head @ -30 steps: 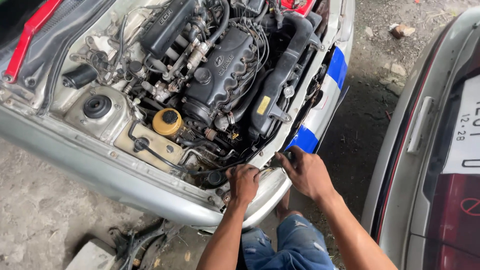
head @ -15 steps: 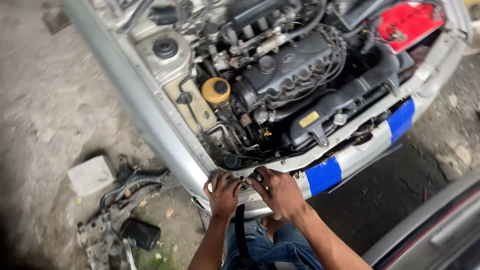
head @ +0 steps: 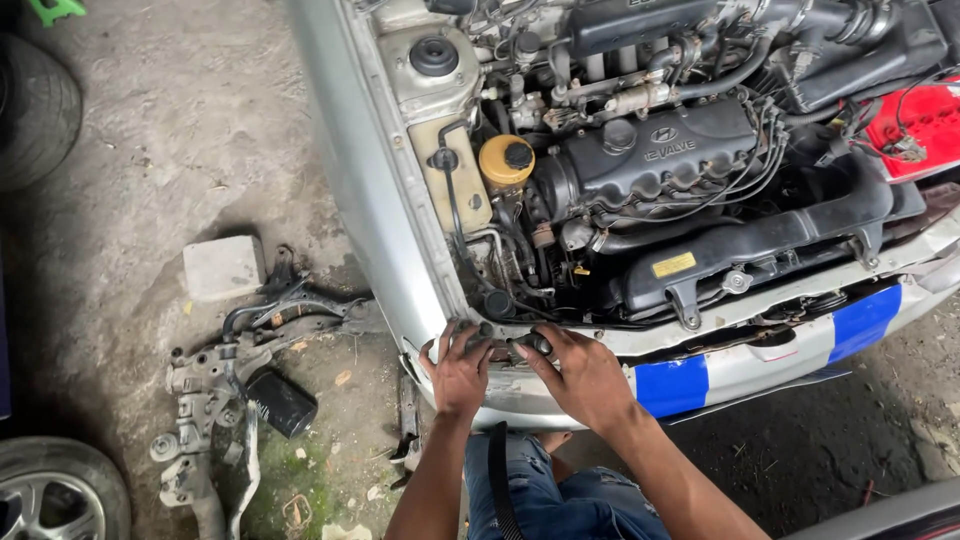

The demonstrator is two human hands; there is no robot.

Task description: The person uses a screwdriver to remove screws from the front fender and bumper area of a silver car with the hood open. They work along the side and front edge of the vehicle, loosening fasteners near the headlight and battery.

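Left hand [head: 459, 368] lies palm-down on the front edge of the engine bay, fingers curled over a small dark part [head: 503, 343] at the corner of the silver car [head: 372, 210]; whether it grips or only steadies that part, I cannot tell. Right hand [head: 583, 375] sits just beside it, fingers bent and closed around the same dark part from the other side, thumb and forefinger tips at its end. Both wrists come up from below, over blue jeans [head: 560, 500].

Dark part sits on the front crossbar [head: 760, 305], low at the corner, under the hoses that run down from the yellow-capped reservoir [head: 506, 160]. Black engine cover [head: 660, 155] is further in; red battery [head: 915, 120] is at the far side. Blue-and-white bumper strip [head: 770, 365] lies just beyond the right hand.

On the ground beside the car: a grey suspension assembly [head: 215, 400], a black oil filter [head: 282, 402], a pale block [head: 224, 267], and tyres at the picture's edge.

Judgement: work is at the stage of handling a fitting or connector at the bay's front corner. Next move likely needs a firm two-handed hold and small, careful finger motion, since hoses and wires crowd close.
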